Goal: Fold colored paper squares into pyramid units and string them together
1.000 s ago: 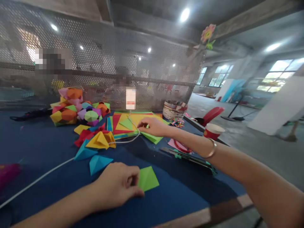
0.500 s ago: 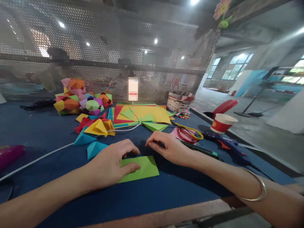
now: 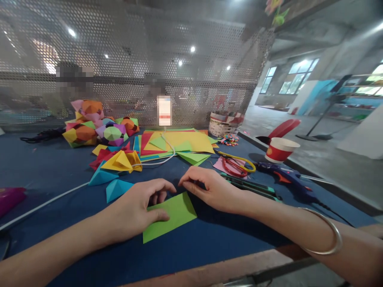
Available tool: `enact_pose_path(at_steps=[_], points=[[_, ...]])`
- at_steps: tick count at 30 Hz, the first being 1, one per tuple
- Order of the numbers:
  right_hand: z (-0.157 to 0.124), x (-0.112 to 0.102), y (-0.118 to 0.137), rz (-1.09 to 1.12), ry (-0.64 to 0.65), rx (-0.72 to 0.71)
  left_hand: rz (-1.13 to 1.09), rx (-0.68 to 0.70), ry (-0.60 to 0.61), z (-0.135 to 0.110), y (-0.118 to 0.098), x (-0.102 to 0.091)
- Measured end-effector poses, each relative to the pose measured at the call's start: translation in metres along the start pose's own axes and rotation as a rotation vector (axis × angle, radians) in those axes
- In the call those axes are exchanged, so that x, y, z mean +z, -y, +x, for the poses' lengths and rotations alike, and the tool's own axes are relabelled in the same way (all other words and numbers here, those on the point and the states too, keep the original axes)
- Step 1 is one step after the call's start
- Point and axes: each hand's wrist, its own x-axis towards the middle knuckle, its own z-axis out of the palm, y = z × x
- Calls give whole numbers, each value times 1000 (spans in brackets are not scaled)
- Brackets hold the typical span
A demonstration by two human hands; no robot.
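Upper-left corner of green paper (image 3: 178, 215) hidden from me by left hand (image 3: 146, 205) — can't tell whether the thumb presses. Magenta object (image 3: 12, 200) cut by left edge; flower (image 3: 277, 15) cropped at top. Phone screen (image 3: 164, 109) pixelated. Multicoloured bits (image 3: 229, 139) too small to count — people beyond mesh (image 3: 191, 85) blurred.

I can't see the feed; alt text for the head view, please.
Left hand, thumb over a green paper sheet on a blue tabletop; right hand by its far edge. Beyond lie folded paper pieces and stacked coloured sheets, with a glue gun and paper cup at right.
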Motion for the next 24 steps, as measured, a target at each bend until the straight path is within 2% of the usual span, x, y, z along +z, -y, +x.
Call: enact_pose_path(at_steps=[5,8,10,14,19,22,24], points=[[-2,-11,13,134,26,-19,-53,103,-73,0,-4,-6],[-4,-15,19,263,56,-102,-81,205,-165,0,-4,-11],[-5,-13,21,253,22,-173,-100,275,-229,0,-2,-12],[-6,-7,17,149,-59,-293,-106,417,-313,-3,6,-9],[-6,-10,15,-25,-116,-500,-9,517,-290,-9,8,-8],[-10,-13,20,-252,-74,-645,81,570,-258,-19,5,-7],[-16,-11,25,-412,4,-671,205,628,-229,-28,2,-4]])
